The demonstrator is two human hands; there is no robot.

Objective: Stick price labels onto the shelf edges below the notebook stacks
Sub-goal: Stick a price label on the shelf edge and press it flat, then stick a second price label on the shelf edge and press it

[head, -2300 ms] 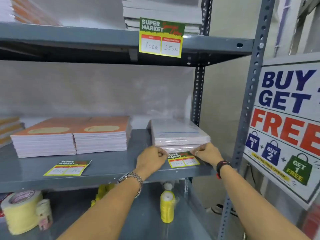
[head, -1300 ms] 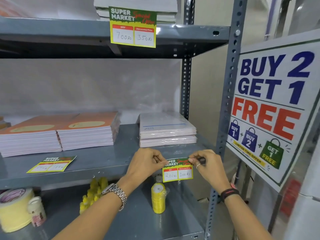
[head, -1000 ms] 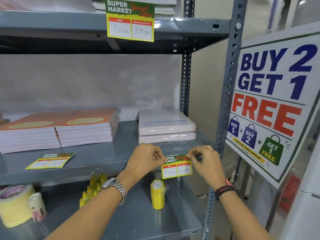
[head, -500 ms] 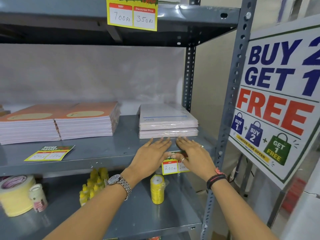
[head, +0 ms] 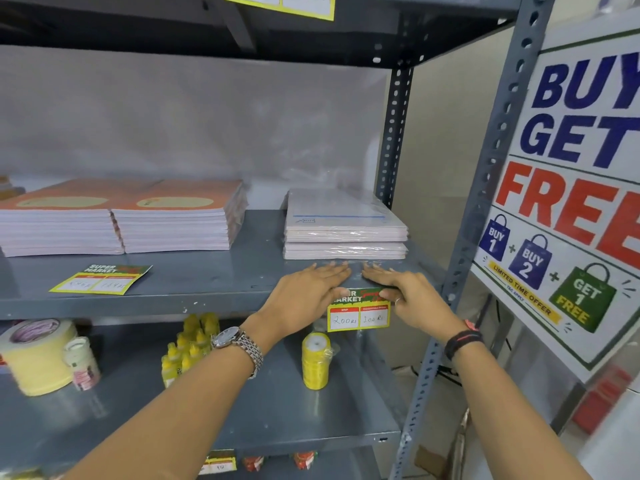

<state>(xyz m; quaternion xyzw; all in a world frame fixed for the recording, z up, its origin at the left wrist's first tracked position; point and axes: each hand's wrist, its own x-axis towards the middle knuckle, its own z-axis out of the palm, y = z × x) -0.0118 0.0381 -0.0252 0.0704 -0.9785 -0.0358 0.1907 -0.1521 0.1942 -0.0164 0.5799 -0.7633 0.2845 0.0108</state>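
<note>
A yellow-and-green price label (head: 358,313) hangs on the front edge of the grey middle shelf (head: 214,282), below a wrapped white notebook stack (head: 344,226). My left hand (head: 304,296) and my right hand (head: 408,299) lie flat with fingers spread on the shelf top, either side of the label's upper edge, pressing down clear tape there. A second price label (head: 102,278) lies loose on the shelf in front of two orange-covered notebook stacks (head: 121,220).
A third label (head: 280,3) hangs from the upper shelf edge. The lower shelf holds a yellow tape roll (head: 315,358), small yellow bottles (head: 187,344) and a wide tape roll (head: 38,355). A "Buy 2 Get 1 Free" sign (head: 571,188) stands right of the upright post (head: 485,202).
Both hands lifted the label from the shelf top, hung it over the front edge, then flattened out on the shelf above it. The view has moved closer and lower.
</note>
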